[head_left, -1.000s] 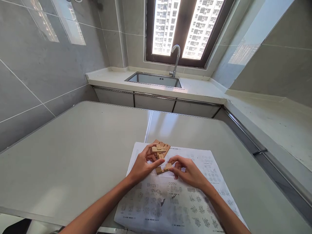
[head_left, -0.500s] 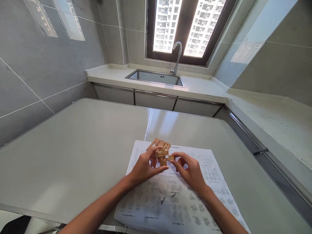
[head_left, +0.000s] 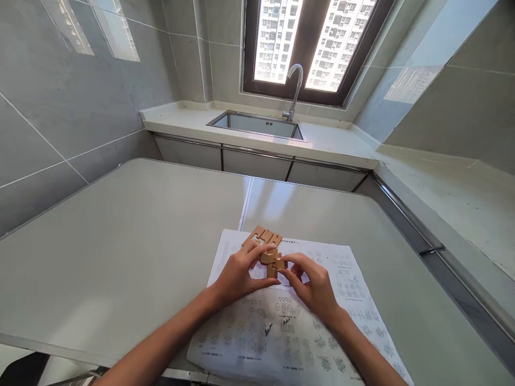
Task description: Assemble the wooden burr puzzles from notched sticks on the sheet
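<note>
I see a tan cluster of interlocked wooden blocks point(head_left: 272, 269) between both hands, held by the left hand point(head_left: 238, 272). The right hand point(head_left: 316, 280) pinches a short tan wooden block point(head_left: 280, 264) against it. Just beyond the left hand, flat orange-brown wooden pieces point(head_left: 266, 235) overlap a white printed paper sheet point(head_left: 322, 321).

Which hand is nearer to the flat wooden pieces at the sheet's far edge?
Left. The left hand is just in front of the flat wooden pieces; the right hand is farther off, lower and to their right in view.
</note>
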Motion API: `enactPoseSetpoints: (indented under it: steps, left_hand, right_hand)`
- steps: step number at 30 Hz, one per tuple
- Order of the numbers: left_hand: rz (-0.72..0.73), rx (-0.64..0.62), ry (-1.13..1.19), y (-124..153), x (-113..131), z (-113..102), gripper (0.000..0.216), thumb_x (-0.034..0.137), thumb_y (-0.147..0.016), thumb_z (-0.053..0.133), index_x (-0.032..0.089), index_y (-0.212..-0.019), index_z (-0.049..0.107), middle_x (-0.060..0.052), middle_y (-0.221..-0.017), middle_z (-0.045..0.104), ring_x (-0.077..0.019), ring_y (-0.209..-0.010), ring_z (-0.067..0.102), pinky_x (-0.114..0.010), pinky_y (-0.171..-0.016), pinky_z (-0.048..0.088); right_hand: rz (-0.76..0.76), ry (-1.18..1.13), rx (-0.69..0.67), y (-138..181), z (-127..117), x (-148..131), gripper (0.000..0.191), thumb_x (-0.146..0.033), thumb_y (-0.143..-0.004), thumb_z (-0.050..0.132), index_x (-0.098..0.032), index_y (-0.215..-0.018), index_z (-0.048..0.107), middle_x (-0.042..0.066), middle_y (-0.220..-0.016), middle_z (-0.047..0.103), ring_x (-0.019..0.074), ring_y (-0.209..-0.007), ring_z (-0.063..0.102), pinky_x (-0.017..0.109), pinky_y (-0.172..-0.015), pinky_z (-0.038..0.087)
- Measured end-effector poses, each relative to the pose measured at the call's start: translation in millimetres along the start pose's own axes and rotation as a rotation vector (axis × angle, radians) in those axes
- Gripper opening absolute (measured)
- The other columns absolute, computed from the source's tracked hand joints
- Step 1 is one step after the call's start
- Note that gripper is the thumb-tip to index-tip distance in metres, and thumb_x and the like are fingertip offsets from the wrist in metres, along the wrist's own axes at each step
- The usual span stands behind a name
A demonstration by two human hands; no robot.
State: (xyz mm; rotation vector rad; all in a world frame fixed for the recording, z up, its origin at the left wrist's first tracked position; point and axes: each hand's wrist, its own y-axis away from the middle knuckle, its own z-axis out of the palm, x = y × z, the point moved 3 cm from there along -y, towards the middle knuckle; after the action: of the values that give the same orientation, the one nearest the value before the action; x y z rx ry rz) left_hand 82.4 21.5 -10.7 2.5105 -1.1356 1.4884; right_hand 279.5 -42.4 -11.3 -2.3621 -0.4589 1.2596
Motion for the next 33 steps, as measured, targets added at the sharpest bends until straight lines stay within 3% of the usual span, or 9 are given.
enactPoseSetpoints:
  steps: [6, 15, 21, 26, 33]
  left_hand:
    - [-0.005, -0.053, 0.046, -2, 1, 0, 0.065, 0.042, -0.081, 0.088, 0.030, -0.138, 0.060, -0.005, -0.121, 0.060, -0.0133, -0.077, 0.057, -0.028, -0.070, 0.055]
    - [-0.074, -0.094, 0.166, -1, 0, 4, 0.069, 0.041, -0.080, 0.088, 0.025, -0.141, 0.059, -0.007, -0.121, 0.068, -0.0130, -0.074, 0.060, -0.027, -0.064, 0.057]
    - [-0.223, -0.095, 0.410, -4, 7, 1, 0.069, 0.039, -0.082, 0.085, 0.020, -0.142, 0.058, -0.008, -0.116, 0.073, -0.0181, -0.086, 0.071, -0.032, -0.081, 0.061]
    - [-0.268, -0.137, 0.596, -5, 12, 0, 0.068, 0.033, -0.083, 0.084, 0.021, -0.144, 0.056, -0.008, -0.117, 0.073, -0.0205, -0.096, 0.073, -0.034, -0.090, 0.061]
    - [-0.199, -0.195, 0.655, -4, 15, 1, 0.066, 0.028, -0.086, 0.080, 0.023, -0.146, 0.054, -0.009, -0.129, 0.067, -0.0231, -0.114, 0.069, -0.038, -0.103, 0.057]
  right_hand:
    - [0.043, -0.045, -0.007, 1, 1, -2, 0.011, -0.029, -0.102, 0.065, -0.026, -0.113, 0.067, 0.001, -0.089, 0.068, 0.0138, -0.060, 0.057, 0.027, -0.053, 0.048]
    - [0.115, -0.098, -0.003, 4, 1, 3, 0.014, -0.035, -0.099, 0.069, -0.026, -0.110, 0.069, 0.000, -0.079, 0.065, 0.0140, -0.059, 0.056, 0.028, -0.056, 0.047]
    - [0.301, -0.211, 0.016, 3, 0, 15, 0.029, -0.043, -0.107, 0.053, -0.026, -0.129, 0.061, 0.000, -0.084, 0.063, 0.0131, -0.058, 0.053, 0.026, -0.053, 0.044]
    - [0.323, -0.172, -0.107, -1, 7, 13, 0.027, -0.046, -0.106, 0.054, -0.023, -0.115, 0.065, -0.001, -0.075, 0.062, 0.0158, -0.064, 0.056, 0.028, -0.061, 0.044]
    - [0.352, -0.363, -0.256, -1, 8, 11, 0.034, -0.052, -0.109, 0.043, -0.022, -0.105, 0.057, -0.005, -0.063, 0.057, 0.0144, -0.057, 0.052, 0.028, -0.060, 0.042]
